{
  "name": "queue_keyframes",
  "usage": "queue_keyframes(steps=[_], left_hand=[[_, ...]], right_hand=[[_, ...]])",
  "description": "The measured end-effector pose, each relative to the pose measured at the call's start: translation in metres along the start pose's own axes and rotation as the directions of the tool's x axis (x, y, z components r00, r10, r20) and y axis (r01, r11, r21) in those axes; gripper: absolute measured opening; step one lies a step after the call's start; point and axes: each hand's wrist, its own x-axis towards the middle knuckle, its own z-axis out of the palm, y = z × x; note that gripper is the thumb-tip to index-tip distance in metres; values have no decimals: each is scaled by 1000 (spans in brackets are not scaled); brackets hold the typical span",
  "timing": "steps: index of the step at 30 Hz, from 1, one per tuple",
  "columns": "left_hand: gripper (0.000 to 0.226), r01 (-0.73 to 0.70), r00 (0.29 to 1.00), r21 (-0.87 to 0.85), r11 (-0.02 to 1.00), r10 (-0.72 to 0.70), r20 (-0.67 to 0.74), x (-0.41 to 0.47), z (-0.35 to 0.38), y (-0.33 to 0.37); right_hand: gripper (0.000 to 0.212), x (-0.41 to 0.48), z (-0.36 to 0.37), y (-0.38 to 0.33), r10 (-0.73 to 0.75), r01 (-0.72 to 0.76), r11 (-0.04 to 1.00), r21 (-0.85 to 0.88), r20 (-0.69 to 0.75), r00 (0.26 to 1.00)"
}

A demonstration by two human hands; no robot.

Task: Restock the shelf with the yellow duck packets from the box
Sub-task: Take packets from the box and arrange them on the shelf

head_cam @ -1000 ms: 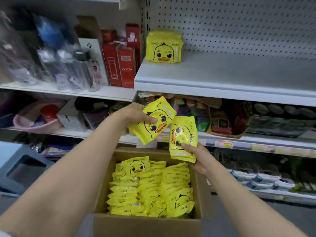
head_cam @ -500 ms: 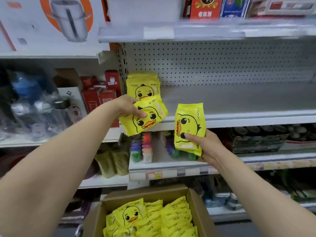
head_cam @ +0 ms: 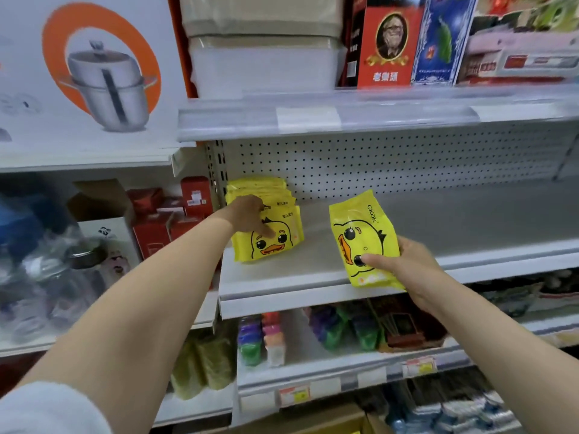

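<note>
On the white shelf [head_cam: 438, 220], at its left end against the pegboard, stands a row of yellow duck packets [head_cam: 263, 189]. My left hand [head_cam: 250, 217] grips the front packet [head_cam: 275, 242] of that row, thumb on the duck's face, the packet resting upright on the shelf. My right hand [head_cam: 404, 264] holds a second duck packet [head_cam: 360, 236] turned sideways, over the shelf's front edge and to the right of the row. Only the cardboard box's top edge [head_cam: 329, 418] shows at the bottom; its contents are out of sight.
Most of the white shelf to the right of the row is bare. Red boxes [head_cam: 163, 227] stand left of the shelf upright. Storage bins [head_cam: 266, 57] and printed boxes [head_cam: 388, 42] fill the shelf above. Coloured packs [head_cam: 260, 339] sit on the shelf below.
The view rose from the box to the shelf. My left hand carried its packet up and set it against the front of the row. My right hand lifted its packet to shelf height.
</note>
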Motion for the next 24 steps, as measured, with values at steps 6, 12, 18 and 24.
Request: queue_keyframes(steps=[6, 12, 18, 24], left_hand=[[68, -64, 997, 89, 994, 61, 38, 35, 3, -11], [81, -73, 996, 105, 992, 78, -52, 46, 5, -26], [80, -54, 973, 148, 988, 85, -213, 44, 10, -38], [67, -41, 894, -162, 986, -36, -447, 31, 3, -70]], right_hand=[[33, 22, 5, -10, -13, 13, 999, -29, -14, 1000], [34, 39, 12, -27, -12, 17, 994, -112, 45, 999], [37, 63, 32, -40, -20, 49, 963, -266, 111, 994], [28, 90, 58, -56, -17, 128, 910, -394, 274, 962]])
